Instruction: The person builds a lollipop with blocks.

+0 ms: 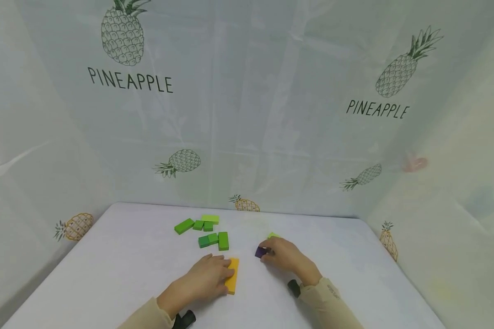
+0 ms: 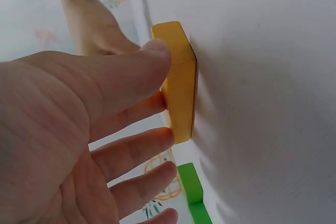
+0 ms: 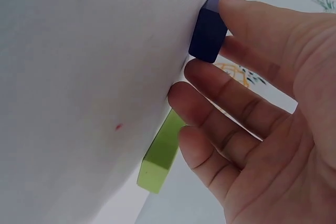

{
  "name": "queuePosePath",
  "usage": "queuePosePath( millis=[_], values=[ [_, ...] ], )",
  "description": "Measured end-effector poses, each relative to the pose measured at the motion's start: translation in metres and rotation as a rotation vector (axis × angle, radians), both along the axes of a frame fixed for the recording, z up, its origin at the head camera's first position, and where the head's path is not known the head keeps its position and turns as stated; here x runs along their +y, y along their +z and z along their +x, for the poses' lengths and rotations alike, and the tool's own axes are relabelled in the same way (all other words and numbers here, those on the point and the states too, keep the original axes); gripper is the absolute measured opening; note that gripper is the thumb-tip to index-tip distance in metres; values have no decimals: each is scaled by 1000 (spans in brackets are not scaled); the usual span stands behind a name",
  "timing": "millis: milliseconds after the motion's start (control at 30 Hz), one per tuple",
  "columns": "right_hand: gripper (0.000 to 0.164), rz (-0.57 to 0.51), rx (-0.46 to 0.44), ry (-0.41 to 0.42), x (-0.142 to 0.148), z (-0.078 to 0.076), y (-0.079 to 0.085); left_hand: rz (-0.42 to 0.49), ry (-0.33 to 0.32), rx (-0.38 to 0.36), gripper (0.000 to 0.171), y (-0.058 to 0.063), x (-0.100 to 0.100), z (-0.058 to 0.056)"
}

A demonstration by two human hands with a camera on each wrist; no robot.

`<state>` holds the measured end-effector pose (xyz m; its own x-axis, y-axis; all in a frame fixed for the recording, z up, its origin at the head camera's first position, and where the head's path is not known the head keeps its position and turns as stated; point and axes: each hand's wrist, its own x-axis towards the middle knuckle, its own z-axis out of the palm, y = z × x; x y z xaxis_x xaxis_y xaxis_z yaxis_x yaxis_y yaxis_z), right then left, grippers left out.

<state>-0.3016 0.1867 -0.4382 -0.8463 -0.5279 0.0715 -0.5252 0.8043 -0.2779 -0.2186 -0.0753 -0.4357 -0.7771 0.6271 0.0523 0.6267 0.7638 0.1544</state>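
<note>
On the white table, a flat yellow block [image 1: 232, 284] lies lengthwise near the middle. My left hand [image 1: 206, 277] rests at its left side, with the thumb and fairly straight fingertips touching the upper part of the block [image 2: 181, 95]. Farther right, my right hand [image 1: 286, 256] pinches a small dark purple block [image 1: 260, 252] between thumb and fingers. In the right wrist view the purple block [image 3: 209, 32] stands close to the tabletop, with the thumb on one edge. A light green block [image 3: 160, 153] lies beside the lower fingertips, mostly hidden behind the hand in the head view.
Several green blocks [image 1: 223, 241] lie in two loose groups left of centre, toward the back. The table's back edge meets a hanging white sheet [image 1: 247, 114] printed with pineapples. Dark wrist devices [image 1: 294, 288] show below both sleeves.
</note>
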Motion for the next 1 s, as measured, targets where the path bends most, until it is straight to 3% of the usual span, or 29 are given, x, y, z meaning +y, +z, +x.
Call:
queuePosePath(
  millis=[333, 500, 700, 1000],
  values=[
    [33, 11, 9, 30, -11, -3, -1, 60, -16, -29, 44, -3, -3, 11],
    [31, 4, -34, 17, -20, -4, 0, 73, -14, -35, 44, -4, -5, 13],
    [29, -25, -65, 39, -29, -2, 1, 69, -25, -24, 42, -3, -4, 19],
    [28, 18, -65, 48, -45, 3, 2, 57, -29, 10, 46, 0, 0, 27]
  ],
)
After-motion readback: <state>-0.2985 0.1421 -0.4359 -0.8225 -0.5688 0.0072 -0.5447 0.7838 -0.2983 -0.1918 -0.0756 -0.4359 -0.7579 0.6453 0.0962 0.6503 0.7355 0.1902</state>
